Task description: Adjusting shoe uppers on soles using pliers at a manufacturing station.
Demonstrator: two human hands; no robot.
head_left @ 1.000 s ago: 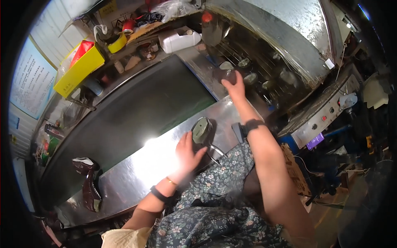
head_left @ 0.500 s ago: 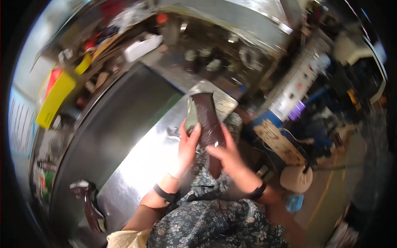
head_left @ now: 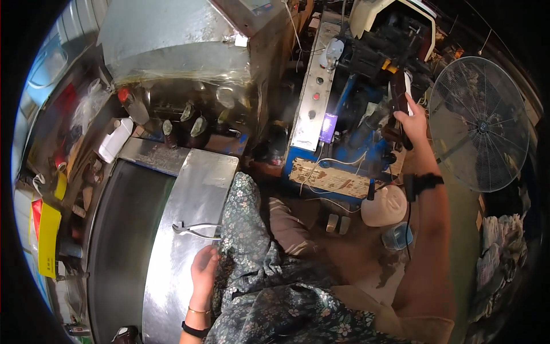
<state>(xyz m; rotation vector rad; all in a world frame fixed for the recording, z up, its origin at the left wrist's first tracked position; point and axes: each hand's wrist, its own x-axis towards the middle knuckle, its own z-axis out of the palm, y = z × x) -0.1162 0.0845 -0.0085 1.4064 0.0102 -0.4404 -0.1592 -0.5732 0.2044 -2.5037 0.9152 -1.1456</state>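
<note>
My right hand (head_left: 413, 117) reaches out to the far right, its fingers and thumb closed on a long, glossy dark brown shoe upper (head_left: 398, 94) with a pale strip along one side. That piece is held up against the dark machine head (head_left: 381, 54), and part of it is lost among the dark parts. Low at the left, my left hand (head_left: 204, 272) hangs loosely curled beside my apron with nothing seen in it. Just beyond its fingers, metal pliers (head_left: 197, 229) lie on the shiny metal bench top (head_left: 172, 269).
A black conveyor belt (head_left: 123, 241) runs left of the metal top. Several dark bottle-like shapes with pale tops (head_left: 197, 127) stand behind it. The blue machine has a control panel (head_left: 315, 94). A large fan (head_left: 481, 126) stands at the right, with a beige jug (head_left: 384, 206) on the floor.
My view has swung right. The dark brown shoe upper, earlier in both hands before me, is now in my right hand alone at the machine. My left hand has let go and dropped toward the bench.
</note>
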